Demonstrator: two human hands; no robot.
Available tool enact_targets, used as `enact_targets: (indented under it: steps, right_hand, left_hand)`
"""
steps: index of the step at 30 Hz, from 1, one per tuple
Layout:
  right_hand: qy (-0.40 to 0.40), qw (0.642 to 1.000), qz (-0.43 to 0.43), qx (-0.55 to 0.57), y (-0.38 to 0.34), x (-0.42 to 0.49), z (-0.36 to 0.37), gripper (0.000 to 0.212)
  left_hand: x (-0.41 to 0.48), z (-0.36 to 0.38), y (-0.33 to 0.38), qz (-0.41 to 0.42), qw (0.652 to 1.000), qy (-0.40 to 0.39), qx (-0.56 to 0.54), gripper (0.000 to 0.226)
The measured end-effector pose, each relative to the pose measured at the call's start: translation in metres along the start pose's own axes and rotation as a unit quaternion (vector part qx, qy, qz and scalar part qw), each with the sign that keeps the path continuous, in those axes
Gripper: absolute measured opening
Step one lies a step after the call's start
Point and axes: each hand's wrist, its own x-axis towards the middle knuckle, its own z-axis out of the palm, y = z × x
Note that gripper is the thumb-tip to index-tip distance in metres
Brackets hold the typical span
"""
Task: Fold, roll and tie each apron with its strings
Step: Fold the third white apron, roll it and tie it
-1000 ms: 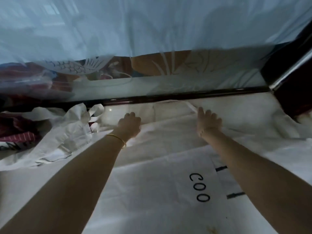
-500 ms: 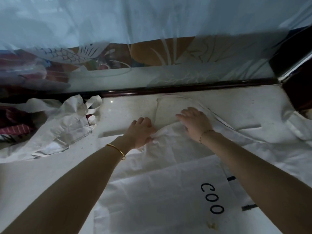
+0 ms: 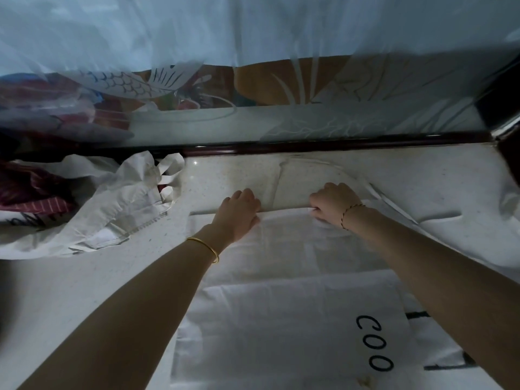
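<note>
A white apron point(image 3: 284, 299) with black letters "COO" lies flat on the speckled counter point(image 3: 222, 178). Its far edge is a straight fold in front of my hands. My left hand point(image 3: 238, 213) lies on that edge with the fingers curled over it and the thumb on the cloth. A little to the right, my right hand point(image 3: 334, 204) grips the same edge with curled fingers, the thumb tucked into the cloth. The apron's neck strap point(image 3: 306, 164) loops out on the counter beyond my hands. A white string point(image 3: 394, 204) runs off to the right.
A crumpled heap of white aprons point(image 3: 112, 209) lies at the left, with red striped cloth point(image 3: 31, 192) behind it. A dark wooden rail point(image 3: 323, 144) and a frosted glass panel point(image 3: 365, 119) with fish patterns close off the counter's far side.
Both hands have drawn back from the rail toward me and come closer together. The apron's top part has been brought back with them, leaving a straight fold under my hands.
</note>
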Motion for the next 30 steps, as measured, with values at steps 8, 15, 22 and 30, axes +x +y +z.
enact_targets:
  steps: [8,15,22,30]
  right_hand:
    - [-0.067,0.988,0.062,0.123,0.008,-0.012,0.0,0.024]
    - [-0.177,0.973,-0.013,0.149,-0.03,-0.029,0.003,0.029]
    - [0.035,0.985,0.106,0.133,-0.034,-0.04,0.002,0.026]
    - [-0.066,0.981,0.136,0.117,-0.01,-0.043,0.005,0.038]
  left_hand:
    - [0.001,-0.001,-0.002,-0.034,0.999,-0.036,0.021,0.032]
    - [-0.012,-0.023,-0.023,-0.004,0.947,-0.322,-0.014,0.032]
    - [-0.021,-0.017,-0.028,-0.064,0.982,-0.165,-0.069,0.026]
    - [-0.027,-0.008,-0.031,-0.048,0.984,-0.092,-0.144,0.014]
